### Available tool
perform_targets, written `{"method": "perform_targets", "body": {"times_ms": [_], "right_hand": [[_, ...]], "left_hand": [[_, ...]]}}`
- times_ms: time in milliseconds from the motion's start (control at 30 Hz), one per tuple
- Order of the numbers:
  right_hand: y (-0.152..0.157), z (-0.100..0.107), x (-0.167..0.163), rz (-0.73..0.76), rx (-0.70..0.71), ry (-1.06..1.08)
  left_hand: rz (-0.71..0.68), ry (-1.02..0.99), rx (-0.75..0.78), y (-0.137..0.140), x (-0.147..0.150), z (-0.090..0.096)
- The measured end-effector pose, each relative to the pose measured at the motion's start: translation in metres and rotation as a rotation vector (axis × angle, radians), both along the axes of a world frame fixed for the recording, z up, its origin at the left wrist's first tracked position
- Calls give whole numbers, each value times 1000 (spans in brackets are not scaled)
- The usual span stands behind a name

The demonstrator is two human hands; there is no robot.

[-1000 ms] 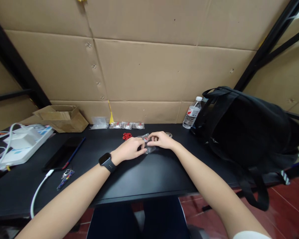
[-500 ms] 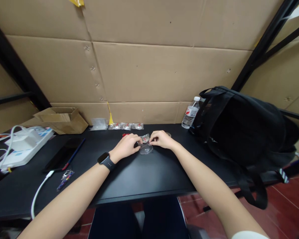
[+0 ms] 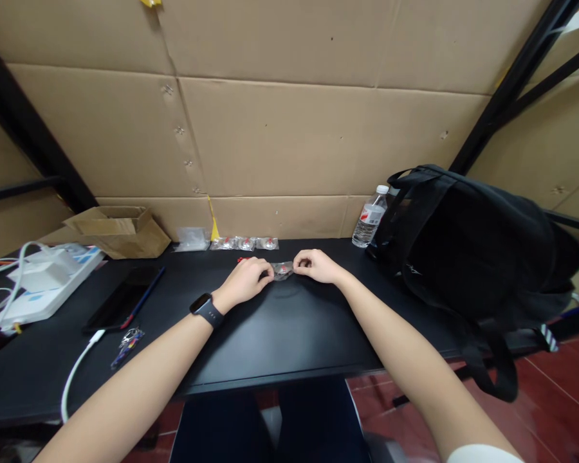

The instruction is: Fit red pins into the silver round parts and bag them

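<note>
A small clear plastic packet (image 3: 284, 271) with a red mark on its content is stretched between my two hands, just above the black table (image 3: 289, 334). My left hand (image 3: 248, 279), a dark watch on its wrist, pinches the packet's left edge. At the opposite edge, my right hand (image 3: 316, 266) pinches with thumb and forefinger. What exactly lies inside the packet is too small to make out. Something red (image 3: 244, 260) shows partly behind my left hand. Farther back, several similar packets (image 3: 245, 244) lie in a row by the cardboard wall.
A water bottle (image 3: 369, 217) and a black backpack (image 3: 482, 257) stand on the right. Leftward are a brown paper bag (image 3: 125, 235), a clear plastic bag (image 3: 192, 240), a power strip (image 3: 53, 283), a phone (image 3: 123, 299), a pen (image 3: 145, 296) and a keychain (image 3: 127, 347).
The packet's clear flap, which hung down toward me, no longer shows below it; the packet now looks flatter and is held sideways. My right hand has shifted slightly right.
</note>
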State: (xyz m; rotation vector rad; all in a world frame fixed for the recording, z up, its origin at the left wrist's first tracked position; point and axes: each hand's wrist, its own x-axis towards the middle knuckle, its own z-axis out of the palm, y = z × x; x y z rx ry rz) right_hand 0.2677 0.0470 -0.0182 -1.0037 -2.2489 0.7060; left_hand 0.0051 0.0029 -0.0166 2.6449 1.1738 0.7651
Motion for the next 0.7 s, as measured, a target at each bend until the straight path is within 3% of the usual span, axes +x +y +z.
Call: {"method": "perform_targets", "body": {"times_ms": [233,433,700], "right_hand": [[-4,5,-4,-78,-326,259],[-12,12,-9,-110,-363,379],[-11,18,1,-79,-441,293]], "left_hand": [[83,-299,-262,2,4,0],[119,-385,-326,5,6,-4],[85,-395,-322,13,-1,-7]]}}
